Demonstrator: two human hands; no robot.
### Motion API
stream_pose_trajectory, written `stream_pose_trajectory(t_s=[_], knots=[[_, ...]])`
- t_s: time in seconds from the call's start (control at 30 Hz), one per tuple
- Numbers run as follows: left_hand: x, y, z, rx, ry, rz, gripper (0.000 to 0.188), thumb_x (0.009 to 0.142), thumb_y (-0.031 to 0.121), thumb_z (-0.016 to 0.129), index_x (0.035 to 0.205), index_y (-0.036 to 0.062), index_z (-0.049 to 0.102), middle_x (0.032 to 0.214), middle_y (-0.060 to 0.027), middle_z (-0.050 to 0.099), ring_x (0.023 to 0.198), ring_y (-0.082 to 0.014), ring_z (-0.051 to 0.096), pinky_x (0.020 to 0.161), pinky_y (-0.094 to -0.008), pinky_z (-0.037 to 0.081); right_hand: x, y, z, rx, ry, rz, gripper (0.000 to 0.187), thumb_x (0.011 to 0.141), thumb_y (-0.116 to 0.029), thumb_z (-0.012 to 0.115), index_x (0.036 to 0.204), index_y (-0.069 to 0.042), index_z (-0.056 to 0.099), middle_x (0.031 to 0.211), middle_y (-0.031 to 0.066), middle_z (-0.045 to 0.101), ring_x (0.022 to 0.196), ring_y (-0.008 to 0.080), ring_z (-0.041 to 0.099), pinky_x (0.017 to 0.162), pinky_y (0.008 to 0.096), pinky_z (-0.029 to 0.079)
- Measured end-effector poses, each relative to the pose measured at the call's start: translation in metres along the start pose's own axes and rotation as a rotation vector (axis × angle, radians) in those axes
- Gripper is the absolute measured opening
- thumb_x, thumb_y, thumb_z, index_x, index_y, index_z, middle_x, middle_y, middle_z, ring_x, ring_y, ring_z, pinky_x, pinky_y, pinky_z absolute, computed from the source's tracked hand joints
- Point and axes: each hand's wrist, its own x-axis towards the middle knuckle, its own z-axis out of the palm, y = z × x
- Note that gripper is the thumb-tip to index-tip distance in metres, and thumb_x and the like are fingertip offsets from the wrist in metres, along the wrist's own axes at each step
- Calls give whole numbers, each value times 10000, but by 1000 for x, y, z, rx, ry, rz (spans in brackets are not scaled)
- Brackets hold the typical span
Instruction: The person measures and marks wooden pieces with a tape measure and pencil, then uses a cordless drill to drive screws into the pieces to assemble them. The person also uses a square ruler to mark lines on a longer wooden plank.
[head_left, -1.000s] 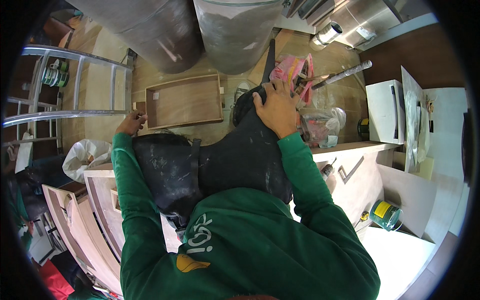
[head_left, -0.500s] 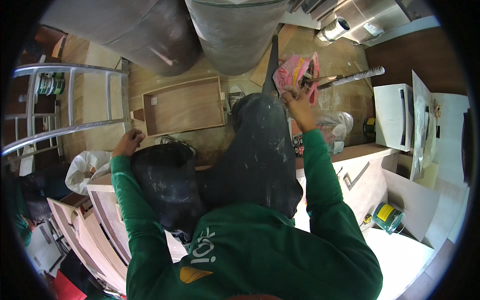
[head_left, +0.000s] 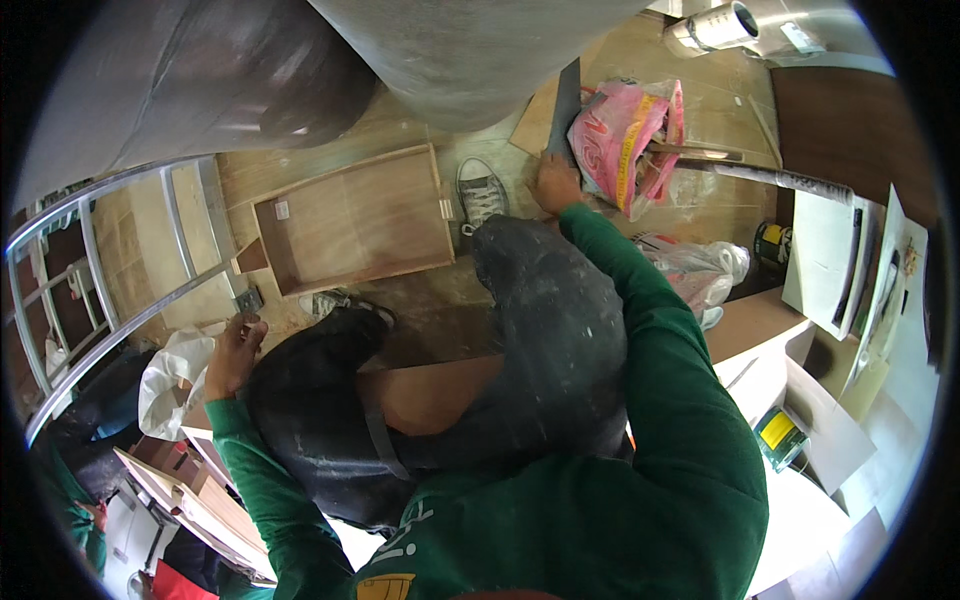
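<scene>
My right hand (head_left: 556, 185) is low by the floor, beyond my bent knee. Its fingers curl over the near end of a dark grey flat strip (head_left: 565, 115), tapered like a blade; the grip is partly hidden. Just right of it sits a torn pink and yellow plastic bag (head_left: 625, 140) with long handle-like pieces sticking out. My left hand (head_left: 232, 355) hangs beside my left thigh, fingers loosely bent and apart, with nothing visible in it. Nearest to it are the foot of a metal ladder (head_left: 165, 300) and a white sack (head_left: 172, 385).
A shallow wooden drawer box (head_left: 355, 262) lies on the tiled floor ahead, next to my shoe (head_left: 483, 190). Large grey drum-like shapes (head_left: 470, 60) block the far side. White cabinet pieces (head_left: 825, 250) and a green can (head_left: 780, 437) are at right. Part of another person (head_left: 75, 450) shows at left.
My right hand has gone down and forward from above my knee to the grey strip. My left hand has shifted slightly back. My body leans differently, uncovering a shoe and a wooden surface between my legs.
</scene>
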Motion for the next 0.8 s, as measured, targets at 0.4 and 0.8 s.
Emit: stream_pose_trajectory(t_s=[0.4, 0.8], knots=[[-6, 37, -3, -70, -30, 34, 353, 1102, 308, 674, 1261, -6, 657, 855, -138, 681, 789, -223, 644, 753, -380, 523, 123, 1, 18, -636, -78, -527, 369, 1057, -160, 585, 1424, -124, 609, 1458, 83, 613, 1179, 333, 723, 1006, 506, 560], [-14, 34, -4, -3, 51, 63, 447, 1074, 403, 687, 1289, 11, 682, 964, -224, 731, 912, -369, 724, 834, -470, 551, 58, 34, -69, -664, -122, -619, 207, 1013, -190, 618, 1077, -97, 792, 1385, 86, 640, 1227, 320, 690, 943, 471, 576]])
